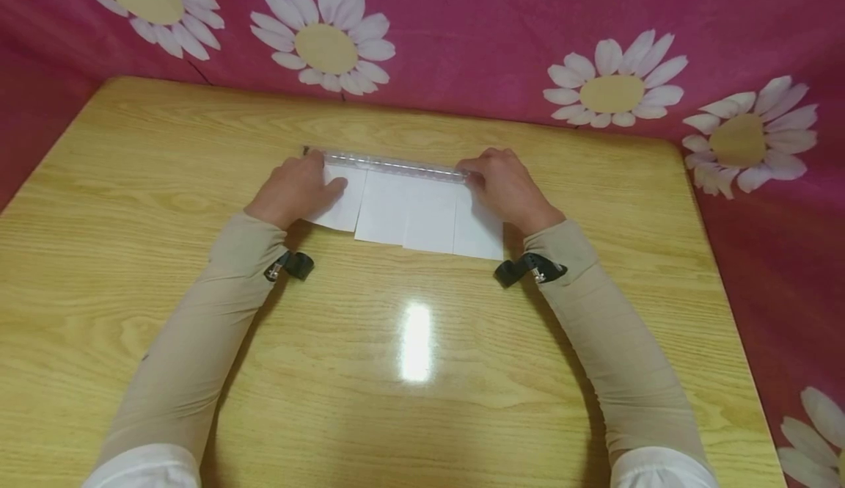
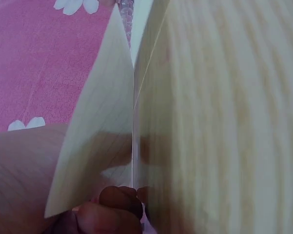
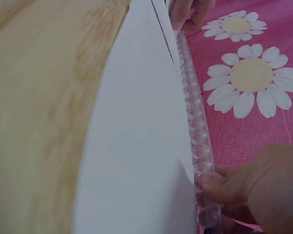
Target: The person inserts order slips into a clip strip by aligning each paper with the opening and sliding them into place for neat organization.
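A clear plastic strip with round bumps (image 1: pixel 396 166) runs across the far part of the table, its bumps plainest in the right wrist view. White paper pieces (image 1: pixel 422 209) hang side by side from it toward the person, with thin gaps or overlaps between them. At the strip's left end the left hand (image 1: pixel 293 188) grips it, thumb reaching over the paper. Its curled fingers (image 2: pixel 114 214) show beneath a paper flap (image 2: pixel 95 131) in the left wrist view. The right hand (image 3: pixel 263 190) pinches the other end between thumb and fingers. How the strip joins the paper cannot be told.
The wood-grain table (image 1: pixel 409 414) reflects a bright light near its middle. Behind and to the right hangs a pink cloth (image 1: pixel 462 33) with large white flowers. Black wrist bands (image 1: pixel 531 269) sit on both beige sleeves (image 1: pixel 191 334).
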